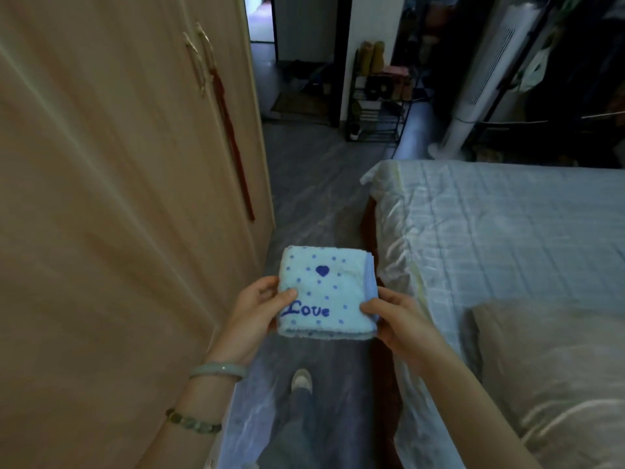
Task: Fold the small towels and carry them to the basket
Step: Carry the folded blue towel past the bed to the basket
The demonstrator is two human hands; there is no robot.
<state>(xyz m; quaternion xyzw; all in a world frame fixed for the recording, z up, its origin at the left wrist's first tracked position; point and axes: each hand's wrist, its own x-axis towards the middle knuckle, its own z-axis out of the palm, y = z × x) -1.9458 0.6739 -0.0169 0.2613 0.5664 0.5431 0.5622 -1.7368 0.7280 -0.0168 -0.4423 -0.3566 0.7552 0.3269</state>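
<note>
Towel: folded, held in the air over the floor, in the gap between wardrobe and bed, near the camera.

Wardrobe: fills the left side, pale wood; a red tassel hangs from its handles.

Bed: right side, pale quilted cover. A beige pillow lies at its near right.

Fan: white tower, far right, beyond the bed.

Shoe rack: far centre, against the wall.

Towel detail: light blue with darker dots, lying flat and face up. It is close to square, so I cannot tell the long axis. The word "Love" reads upright to the wearer, with the heart on the far side of it. Stacked edges with a blue border face right.

Left hand: pinches the left edge, thumb on top, fingers under. A pale bangle sits on the wrist.

Right hand: pinches the right edge in the same way.

Shoe: on the floor below the towel.
</note>
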